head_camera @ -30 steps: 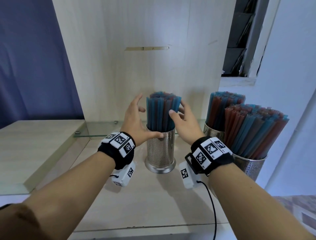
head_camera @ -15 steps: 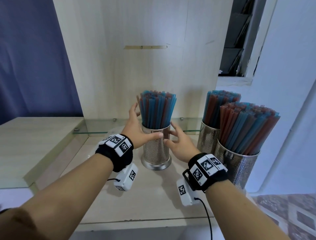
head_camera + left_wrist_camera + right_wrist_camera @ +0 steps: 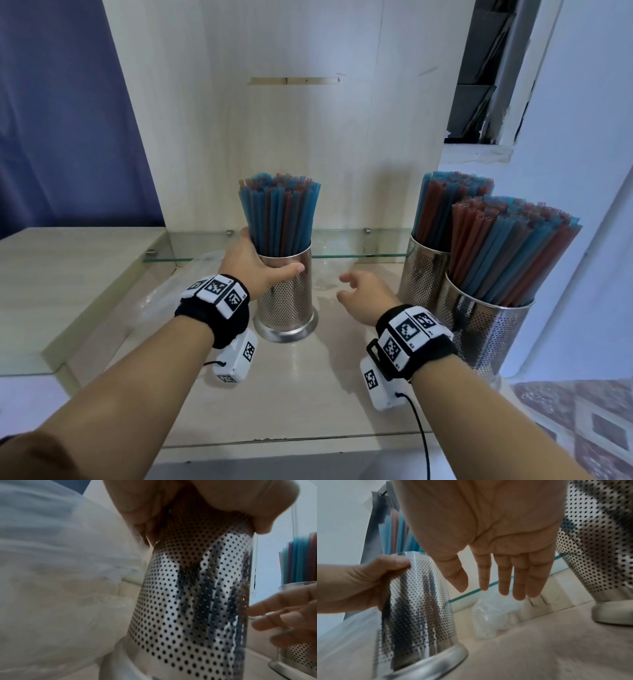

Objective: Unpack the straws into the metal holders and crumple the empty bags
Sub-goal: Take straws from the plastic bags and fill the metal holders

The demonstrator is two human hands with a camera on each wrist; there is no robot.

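Observation:
A perforated metal holder (image 3: 287, 301) full of blue and red straws (image 3: 279, 212) stands on the counter. My left hand (image 3: 255, 265) grips it just under the rim, thumb across the front. In the left wrist view the holder (image 3: 197, 601) fills the frame under my palm. My right hand (image 3: 359, 291) hovers to its right, fingers straight, touching nothing. The right wrist view shows those fingers (image 3: 503, 577) above a crumpled clear bag (image 3: 486, 620). Another clear bag (image 3: 171, 291) lies left of the held holder.
Two more metal holders (image 3: 423, 277) (image 3: 486, 329) packed with straws stand at the right edge of the counter. A glass shelf (image 3: 359, 255) runs along the back, against a wooden panel. A raised wooden step (image 3: 68, 274) borders the left.
Both hands were cupped round the straws and the holder. My right hand has come off and drawn back to the right. My left hand keeps its grip.

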